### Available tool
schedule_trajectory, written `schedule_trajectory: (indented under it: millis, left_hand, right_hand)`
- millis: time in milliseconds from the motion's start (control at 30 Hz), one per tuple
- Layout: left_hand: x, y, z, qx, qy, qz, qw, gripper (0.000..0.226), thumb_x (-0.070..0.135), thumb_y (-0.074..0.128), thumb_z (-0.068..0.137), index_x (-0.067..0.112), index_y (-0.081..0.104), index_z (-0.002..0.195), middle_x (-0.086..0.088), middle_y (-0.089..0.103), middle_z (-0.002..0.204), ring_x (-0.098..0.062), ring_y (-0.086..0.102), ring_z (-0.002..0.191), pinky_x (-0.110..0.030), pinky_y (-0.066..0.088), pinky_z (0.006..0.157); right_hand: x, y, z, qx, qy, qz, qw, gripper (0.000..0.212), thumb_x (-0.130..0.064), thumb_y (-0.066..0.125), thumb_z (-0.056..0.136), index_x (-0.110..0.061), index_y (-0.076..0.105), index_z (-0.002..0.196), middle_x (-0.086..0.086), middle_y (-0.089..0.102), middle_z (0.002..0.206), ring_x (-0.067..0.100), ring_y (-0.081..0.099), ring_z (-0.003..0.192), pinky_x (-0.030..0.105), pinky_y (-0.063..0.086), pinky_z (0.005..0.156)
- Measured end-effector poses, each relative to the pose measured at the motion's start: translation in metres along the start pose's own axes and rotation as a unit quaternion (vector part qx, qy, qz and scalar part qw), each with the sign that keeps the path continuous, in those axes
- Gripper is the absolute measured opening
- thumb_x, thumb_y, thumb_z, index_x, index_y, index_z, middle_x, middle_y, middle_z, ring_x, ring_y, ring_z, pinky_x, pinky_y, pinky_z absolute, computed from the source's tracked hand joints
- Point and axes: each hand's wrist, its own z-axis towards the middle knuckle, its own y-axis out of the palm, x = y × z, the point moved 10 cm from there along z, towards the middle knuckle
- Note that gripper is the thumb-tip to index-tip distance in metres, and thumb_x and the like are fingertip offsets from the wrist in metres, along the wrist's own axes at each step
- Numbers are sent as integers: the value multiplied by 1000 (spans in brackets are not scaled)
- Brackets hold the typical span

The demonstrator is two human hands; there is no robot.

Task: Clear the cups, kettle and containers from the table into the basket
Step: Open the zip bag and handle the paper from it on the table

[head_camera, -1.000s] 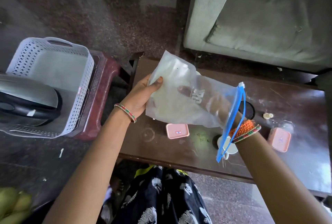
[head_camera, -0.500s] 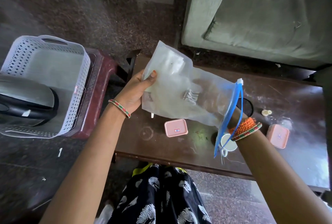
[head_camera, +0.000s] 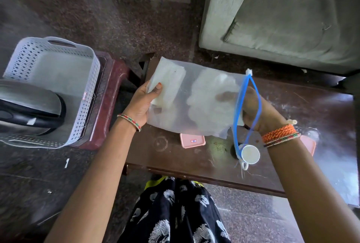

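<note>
I hold a translucent zip bag [head_camera: 183, 114] with a blue seal flat above the dark wooden table [head_camera: 194, 166]. My left hand [head_camera: 142, 104] pinches the bag's closed end. My right hand [head_camera: 261, 112] is at the open blue mouth, its fingers inside the bag gripping a pale crumpled item. A white cup [head_camera: 250, 154] and a pink container [head_camera: 192, 140] stand on the table below the bag. A second pink container [head_camera: 309, 144] shows behind my right wrist. The steel kettle [head_camera: 29, 106] lies in the white perforated basket [head_camera: 85, 87] at left.
The basket rests on a maroon plastic stool [head_camera: 111, 94] left of the table. A grey-green sofa [head_camera: 282, 18] stands behind the table. A small pale object [head_camera: 292, 121] lies on the table near my right wrist. My patterned black clothing [head_camera: 175, 213] is below the table's near edge.
The bag has swung from a tilted position to nearly level over the table. My right hand has drawn back toward the bag's mouth. The view has shifted slightly.
</note>
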Motion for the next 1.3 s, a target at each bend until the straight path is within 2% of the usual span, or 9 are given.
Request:
schedule_trajectory:
  millis: [267,500,600,667,800,933,1100,1200,1300]
  left_hand:
    - [-27,-1,-1,-18,-58,-11,998,20,15,63,83,18,65,103,1,73,92,-17,69,84,-30,59,69]
    - [-15,3,4,-15,-47,-142,989,39,26,52,91,16,52,129,-5,65,117,-21,63,106,-41,54,91]
    - [-7,8,3,-11,-20,-196,980,33,26,49,93,17,54,124,0,69,105,-17,66,100,-38,56,86]
    - [-7,11,2,-10,-10,-225,974,33,27,53,90,17,57,121,0,70,104,-18,65,102,-38,55,86]
    - [-6,22,-3,-21,4,-272,962,36,29,59,82,17,60,115,-2,69,105,-18,65,101,-39,54,89]
    - [-4,29,-11,-37,22,-324,945,29,23,57,82,14,64,109,-4,70,102,-19,66,98,-40,53,91]
    - [-15,24,-27,-48,1,-333,942,42,18,69,72,13,61,113,-6,71,104,-20,68,97,-33,57,78]
    - [-33,1,-36,-48,-38,-297,953,65,19,86,53,18,59,113,-4,65,116,-19,65,106,-31,57,79]
    - [-48,-23,-45,-29,-55,-250,966,59,21,92,42,22,69,96,-2,69,107,-19,67,103,-31,58,76]
  right_hand:
    - [-5,-24,-12,42,20,-13,999,19,5,54,86,-6,64,74,-1,68,53,11,65,46,21,52,45]
    - [12,-99,-30,300,-7,131,945,9,0,54,88,-6,59,84,8,64,74,16,64,55,27,55,45]
    - [40,-115,-42,348,24,75,934,10,-2,54,88,-9,59,85,8,62,81,24,61,73,33,55,63]
    - [51,-93,-42,299,41,11,953,11,-4,53,88,-10,61,84,8,62,79,22,59,70,31,51,66]
    - [72,-2,-35,101,85,48,990,18,-20,47,95,-16,58,81,-10,54,46,1,45,36,14,33,34]
    - [100,64,-30,-60,205,177,961,50,-57,66,71,-16,62,99,11,53,74,6,30,36,11,22,38]
    - [82,73,-17,-32,157,287,944,42,-43,61,85,-20,64,49,-9,48,43,2,39,33,14,28,38]
    - [65,48,-5,38,109,258,959,23,-24,57,92,-17,63,71,-6,47,43,3,38,30,12,28,33]
    - [53,48,3,-19,91,192,977,16,-28,60,90,-14,53,90,-4,51,49,5,40,32,15,31,32]
